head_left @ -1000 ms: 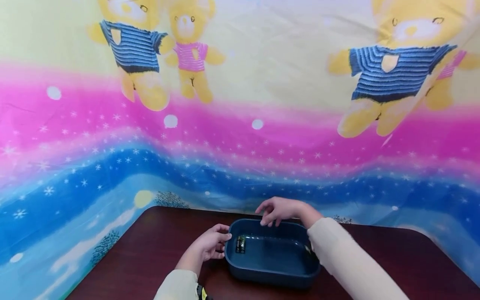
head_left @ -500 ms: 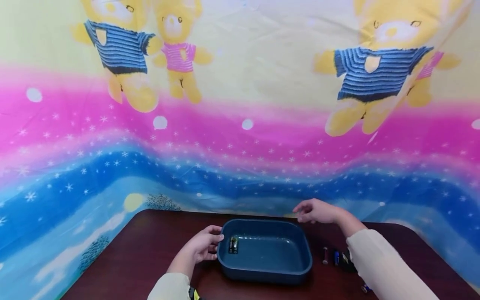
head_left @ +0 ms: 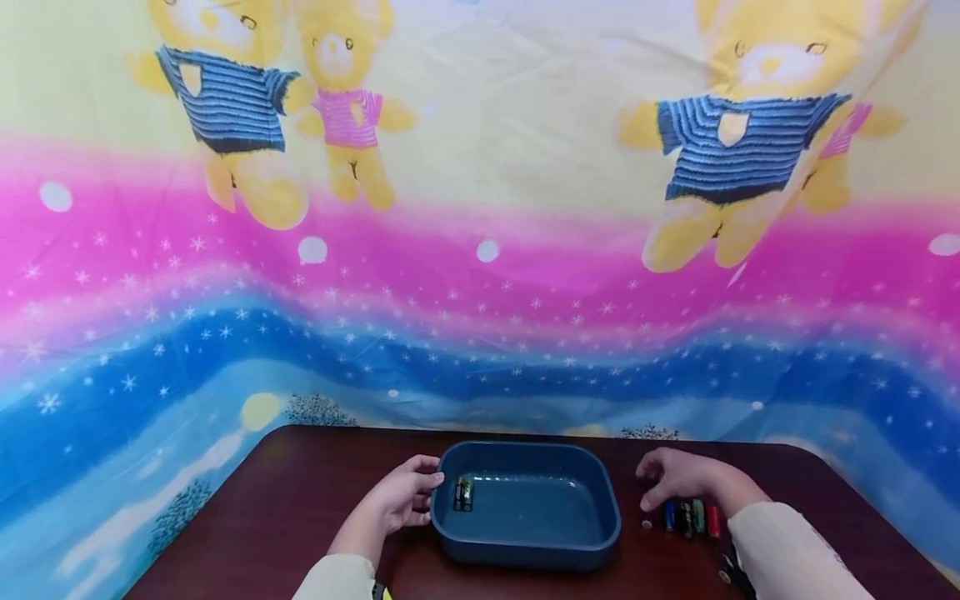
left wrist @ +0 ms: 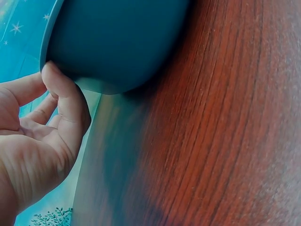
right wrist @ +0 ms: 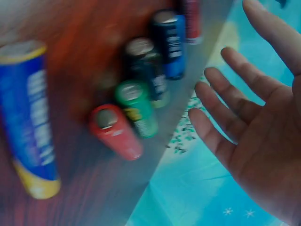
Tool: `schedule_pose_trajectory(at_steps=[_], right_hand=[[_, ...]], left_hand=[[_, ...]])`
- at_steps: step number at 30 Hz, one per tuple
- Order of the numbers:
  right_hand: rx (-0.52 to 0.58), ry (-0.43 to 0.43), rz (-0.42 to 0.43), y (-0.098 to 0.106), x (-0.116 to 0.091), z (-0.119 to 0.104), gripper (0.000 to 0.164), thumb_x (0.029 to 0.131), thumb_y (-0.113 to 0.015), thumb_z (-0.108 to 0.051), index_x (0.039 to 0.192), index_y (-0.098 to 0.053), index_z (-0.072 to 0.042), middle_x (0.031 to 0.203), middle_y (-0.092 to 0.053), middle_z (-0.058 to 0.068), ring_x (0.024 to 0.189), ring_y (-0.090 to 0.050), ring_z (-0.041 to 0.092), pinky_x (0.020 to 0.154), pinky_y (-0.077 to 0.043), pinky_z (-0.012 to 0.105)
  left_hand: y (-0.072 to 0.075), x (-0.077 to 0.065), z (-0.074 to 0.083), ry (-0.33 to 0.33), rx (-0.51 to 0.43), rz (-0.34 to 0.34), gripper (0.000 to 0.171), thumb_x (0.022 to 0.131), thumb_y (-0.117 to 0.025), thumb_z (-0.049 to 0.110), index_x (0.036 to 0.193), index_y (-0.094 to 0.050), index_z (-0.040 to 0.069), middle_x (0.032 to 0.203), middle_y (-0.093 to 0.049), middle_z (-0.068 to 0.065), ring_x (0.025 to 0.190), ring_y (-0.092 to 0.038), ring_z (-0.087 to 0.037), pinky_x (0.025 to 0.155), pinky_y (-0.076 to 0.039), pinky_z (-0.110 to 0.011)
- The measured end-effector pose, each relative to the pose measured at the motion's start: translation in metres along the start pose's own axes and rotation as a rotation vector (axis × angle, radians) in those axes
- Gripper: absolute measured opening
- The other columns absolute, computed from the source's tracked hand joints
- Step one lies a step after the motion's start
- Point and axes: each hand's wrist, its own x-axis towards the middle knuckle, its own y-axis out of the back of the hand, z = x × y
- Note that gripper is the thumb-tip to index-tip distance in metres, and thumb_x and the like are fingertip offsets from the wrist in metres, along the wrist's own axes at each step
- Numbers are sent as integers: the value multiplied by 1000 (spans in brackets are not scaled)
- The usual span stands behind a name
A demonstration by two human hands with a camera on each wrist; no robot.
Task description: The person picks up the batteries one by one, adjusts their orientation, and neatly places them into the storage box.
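Left hand point(head_left: 397, 496) pinches the tub point(head_left: 525, 555) by its rim. Right hand point(head_left: 681, 478) empty, grip spread, near the batteries point(head_left: 686, 520), worktop point(head_left: 315, 492) right of tub; seemingly not touching, wrist view blurred. Probably reaching; next wants a narrow pinch.

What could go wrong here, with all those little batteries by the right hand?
The right hand might bump neighbouring batteries if it reaches for one: they lie close together and, being round, could roll. If the left hand tugged the blue bin, the pair inside might shift.
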Motion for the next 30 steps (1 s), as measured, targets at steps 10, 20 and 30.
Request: schedule_pose_trajectory(at_steps=[10,20,30], right_hand=[[-275,-28,-49,-10,17,37,50,68,-79,-41,96,-51,-12,95,-41,7,87,-36,28,66,-38,45],[-218,-84,14,-18,7,18,45,64,-82,-36,85,-49,-12,91,-37,7,83,-34,28,64,-34,39],[-245,-62,58,-24,2,14,40,67,-79,-32,85,-49,-14,90,-39,5,82,-36,26,68,-29,47]], left_hand=[[-1,-1,2,3,-6,9,38,94,-53,19,129,-42,7,88,-58,-10,67,-54,-15,56,-49,-25],[-2,0,0,10,-25,17,37,94,-54,18,128,-43,8,87,-58,-9,66,-54,-14,56,-49,-24],[-2,-1,-2,12,-22,21,37,94,-53,18,128,-43,7,86,-58,-8,67,-54,-14,57,-49,-25]])
